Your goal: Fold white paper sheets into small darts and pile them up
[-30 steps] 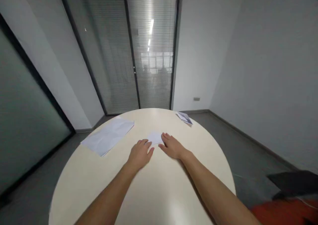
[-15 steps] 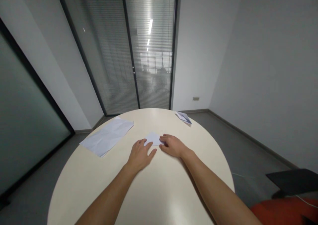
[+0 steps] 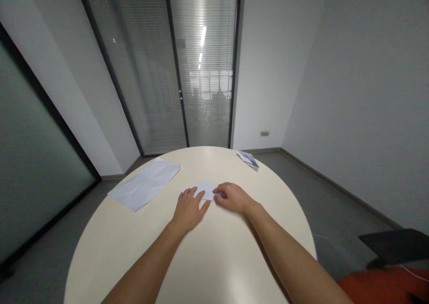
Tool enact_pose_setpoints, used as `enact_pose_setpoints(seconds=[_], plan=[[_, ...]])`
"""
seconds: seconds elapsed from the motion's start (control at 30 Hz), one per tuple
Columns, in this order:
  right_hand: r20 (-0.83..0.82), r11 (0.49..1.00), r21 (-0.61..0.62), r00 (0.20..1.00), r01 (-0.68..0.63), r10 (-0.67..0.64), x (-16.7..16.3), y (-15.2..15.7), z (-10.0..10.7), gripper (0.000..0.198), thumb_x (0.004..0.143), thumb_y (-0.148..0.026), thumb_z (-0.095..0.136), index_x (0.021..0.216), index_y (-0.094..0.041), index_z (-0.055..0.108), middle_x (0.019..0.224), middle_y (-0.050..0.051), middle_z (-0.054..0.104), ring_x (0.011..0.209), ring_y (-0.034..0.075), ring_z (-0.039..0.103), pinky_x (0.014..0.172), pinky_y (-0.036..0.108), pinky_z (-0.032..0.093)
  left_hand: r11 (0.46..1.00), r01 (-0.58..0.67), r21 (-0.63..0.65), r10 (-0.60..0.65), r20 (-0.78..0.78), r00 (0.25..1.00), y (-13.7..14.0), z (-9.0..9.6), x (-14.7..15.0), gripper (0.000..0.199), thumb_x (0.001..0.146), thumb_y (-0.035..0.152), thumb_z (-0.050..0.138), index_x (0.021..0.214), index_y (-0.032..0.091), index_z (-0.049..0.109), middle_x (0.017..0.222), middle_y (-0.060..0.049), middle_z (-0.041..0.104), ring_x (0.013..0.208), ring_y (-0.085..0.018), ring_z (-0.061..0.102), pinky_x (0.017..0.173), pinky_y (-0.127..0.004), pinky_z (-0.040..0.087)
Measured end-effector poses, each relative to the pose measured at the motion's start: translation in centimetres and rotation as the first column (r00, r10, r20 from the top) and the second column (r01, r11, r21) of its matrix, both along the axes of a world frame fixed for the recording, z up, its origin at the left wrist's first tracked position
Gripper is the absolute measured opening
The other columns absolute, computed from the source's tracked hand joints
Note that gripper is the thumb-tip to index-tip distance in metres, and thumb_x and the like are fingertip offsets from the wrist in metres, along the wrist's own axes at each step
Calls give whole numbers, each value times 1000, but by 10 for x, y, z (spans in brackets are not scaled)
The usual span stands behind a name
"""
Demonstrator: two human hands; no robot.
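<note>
Small flat white paper: between your hands, long axis unclear.
Left hand: fingers spread, left edge.
Right hand: fingers curled, right edge; pinch, cannot tell.

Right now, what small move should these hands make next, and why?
Perhaps a gentle press by the right hand on the right side of the small white paper: that hand is curled there, while the left hand, spread at the opposite side, seems placed to steady it.
</note>
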State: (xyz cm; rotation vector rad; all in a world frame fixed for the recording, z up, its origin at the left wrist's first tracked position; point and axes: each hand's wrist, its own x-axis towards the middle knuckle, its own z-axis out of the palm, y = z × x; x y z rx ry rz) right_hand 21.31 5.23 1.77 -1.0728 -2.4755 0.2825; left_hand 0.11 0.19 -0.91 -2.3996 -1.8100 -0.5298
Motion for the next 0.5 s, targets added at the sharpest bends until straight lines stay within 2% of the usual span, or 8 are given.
enact_pose_setpoints(seconds=[0.2, 0.37, 0.5], plan=[[-113, 992, -108, 993, -57, 44, -3, 1, -4, 25, 87, -30, 59, 101, -20, 78, 97, 7, 77, 86, 20, 69, 79, 27, 47, 1000, -15, -12, 14, -10, 1000, 2, -1, -1, 50, 100, 49, 39, 134, 21, 62, 144, -16, 53, 133, -30, 47, 110, -45, 36], [-215, 974, -206, 975, -98, 52, -5, 2, -11, 27, 89, -29, 57, 105, -20, 77, 98, 6, 78, 82, 19, 70, 76, 26, 49, 999, -16, -40, 17, 6, 1000, 2, 0, -1, 52, 96, 49, 47, 136, 18, 60, 141, -18, 54, 130, -31, 48, 109, -45, 38], [-208, 992, -125, 978, -36, 9, -2, 8, -19, 30, 90, -25, 55, 113, -19, 74, 107, 8, 76, 93, 21, 68, 85, 30, 50, 998, 6, -56, -5, 9, 1000, 3, 0, -2, 54, 94, 47, 50, 138, 17, 57, 143, -17, 53, 132, -30, 46, 111, -44, 36]])
